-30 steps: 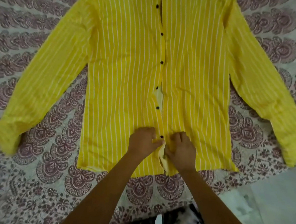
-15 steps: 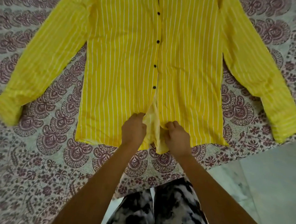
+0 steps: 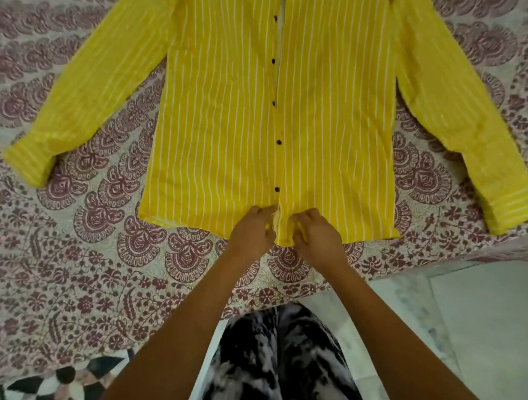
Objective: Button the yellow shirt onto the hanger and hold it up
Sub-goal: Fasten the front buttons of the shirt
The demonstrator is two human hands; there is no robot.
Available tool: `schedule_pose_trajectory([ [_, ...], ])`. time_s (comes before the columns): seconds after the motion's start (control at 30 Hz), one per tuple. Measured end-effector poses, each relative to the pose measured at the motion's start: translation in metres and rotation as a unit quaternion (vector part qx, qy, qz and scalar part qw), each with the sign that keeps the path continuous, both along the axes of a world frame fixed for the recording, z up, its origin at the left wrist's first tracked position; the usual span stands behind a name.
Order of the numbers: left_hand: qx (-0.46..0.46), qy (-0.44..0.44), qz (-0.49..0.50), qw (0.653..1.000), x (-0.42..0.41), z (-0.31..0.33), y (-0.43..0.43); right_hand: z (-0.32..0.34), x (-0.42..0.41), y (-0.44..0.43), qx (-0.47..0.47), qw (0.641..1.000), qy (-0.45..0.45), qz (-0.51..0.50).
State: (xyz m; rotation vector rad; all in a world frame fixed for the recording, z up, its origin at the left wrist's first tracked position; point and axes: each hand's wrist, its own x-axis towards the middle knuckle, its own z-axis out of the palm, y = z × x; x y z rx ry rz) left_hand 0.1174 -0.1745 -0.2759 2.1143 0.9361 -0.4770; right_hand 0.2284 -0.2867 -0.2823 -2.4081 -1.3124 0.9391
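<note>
Yellow shirt (image 3: pixel 224 119) lies flat on paisley bedspread (image 3: pixel 64 264) beside pale floor (image 3: pixel 482 324).

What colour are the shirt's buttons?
Dark, nearly black buttons on the yellow shirt, clearest in the head view.

matt cloth shirt (image 3: pixel 219 109), printed cloth bedspread (image 3: pixel 65 248)

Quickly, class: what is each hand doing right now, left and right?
Left hand: closed, pinching one front edge of the yellow white-striped cloth shirt near its hem.
Right hand: closed, pinching the shirt's other front edge.
</note>
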Motion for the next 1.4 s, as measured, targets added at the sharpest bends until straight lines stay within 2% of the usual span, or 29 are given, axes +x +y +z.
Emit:
schedule_pose_trajectory([
  [0.17, 0.029, -0.115, 0.179, 0.977, 0.008, -0.005, 0.017, -0.008, 0.008, 0.023, 0.071, 0.996, 0.008, -0.047],
  [0.27, 0.004, -0.145, 0.246, 0.958, 0.021, -0.008, 0.034, -0.012, 0.011, 0.046, 0.084, 0.991, 0.040, -0.100],
  [0.47, -0.034, -0.103, 0.201, 0.974, 0.047, -0.023, 0.048, -0.019, 0.013, 0.065, 0.009, 0.977, 0.108, -0.185],
  [0.57, -0.023, -0.109, 0.213, 0.971, 0.049, -0.026, 0.049, -0.020, 0.009, 0.062, -0.005, 0.982, 0.083, -0.167],
  [0.73, 0.027, -0.099, 0.166, 0.981, 0.048, -0.019, 0.045, -0.020, 0.004, 0.062, 0.017, 0.982, 0.042, -0.184],
  [0.87, 0.011, -0.086, 0.165, 0.983, 0.045, -0.019, 0.052, -0.020, 0.008, 0.069, 0.011, 0.974, 0.035, -0.222],
  [1.0, -0.028, -0.081, 0.158, 0.984, 0.044, -0.022, 0.056, -0.020, 0.009, 0.073, 0.012, 0.986, 0.004, -0.166],
  [1.2, -0.027, -0.046, 0.085, 0.995, 0.054, -0.028, 0.069, -0.023, 0.011, 0.070, 0.039, 0.991, 0.011, -0.127],
  [1.3, -0.040, -0.067, 0.131, 0.988, 0.052, -0.028, 0.077, -0.020, 0.007, 0.066, 0.073, 0.987, 0.018, -0.139],
  [1.4, -0.020, -0.072, 0.195, 0.978, 0.040, -0.028, 0.085, -0.018, 0.008, 0.063, 0.050, 0.985, 0.014, -0.167],
])
